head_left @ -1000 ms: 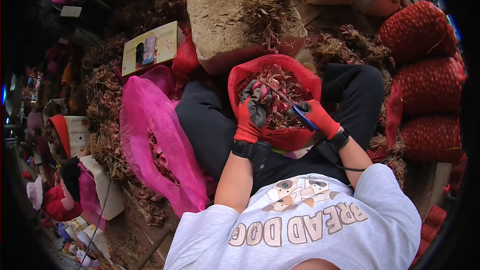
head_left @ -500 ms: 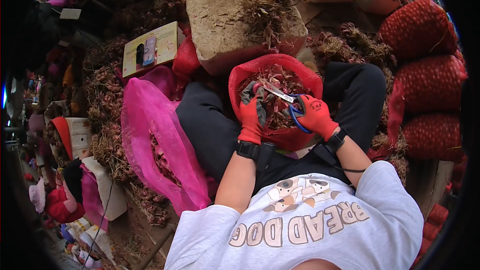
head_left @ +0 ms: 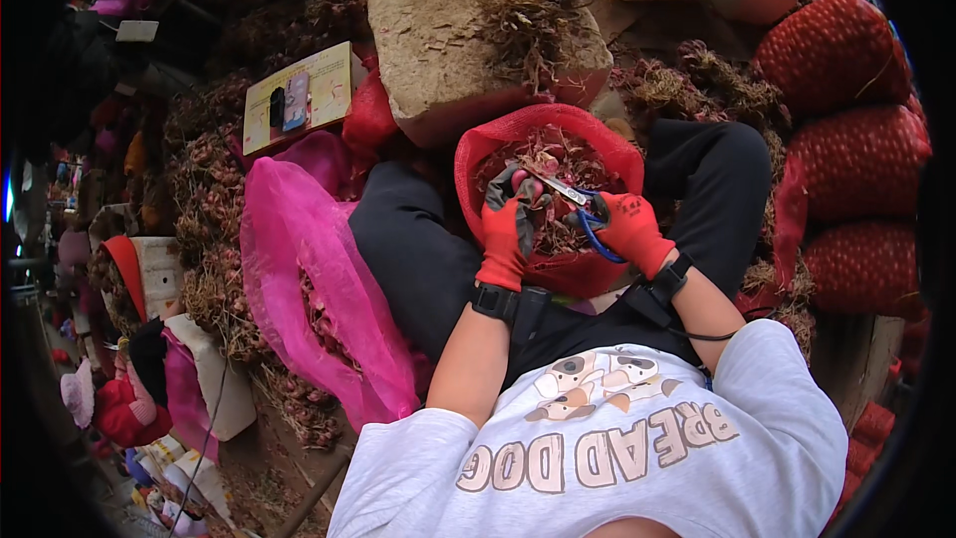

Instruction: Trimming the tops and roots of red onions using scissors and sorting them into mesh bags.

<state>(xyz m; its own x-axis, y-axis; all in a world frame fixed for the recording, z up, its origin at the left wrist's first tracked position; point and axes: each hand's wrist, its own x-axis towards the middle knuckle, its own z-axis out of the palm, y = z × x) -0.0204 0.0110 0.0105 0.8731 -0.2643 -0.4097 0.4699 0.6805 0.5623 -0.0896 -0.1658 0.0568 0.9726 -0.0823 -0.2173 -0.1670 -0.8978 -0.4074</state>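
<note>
My left hand [head_left: 509, 224], in a red and grey work glove, is closed around a small reddish shallot [head_left: 521, 178] above an open red mesh sack [head_left: 468, 153]. My right hand [head_left: 629, 229], gloved the same way, grips the blue handles of a pair of scissors [head_left: 570, 193]. Their blades point left and reach the shallot at my left fingertips; whether they touch it is hard to make out. The sack stands between my knees, with shallots and dry trimmings [head_left: 570, 151] inside it.
A pink mesh bag [head_left: 299, 289] with shallots lies by my left leg. Beyond the sack stands a pale foam block [head_left: 428, 40] with dried bunches [head_left: 533, 25] on it. A box lid [head_left: 334, 90] carries a phone [head_left: 296, 102]. Full red sacks [head_left: 846, 169] are stacked at right.
My left hand has turned slightly, so more of the shallot shows between its fingers. The scissors have shifted a little, their tips still beside it.
</note>
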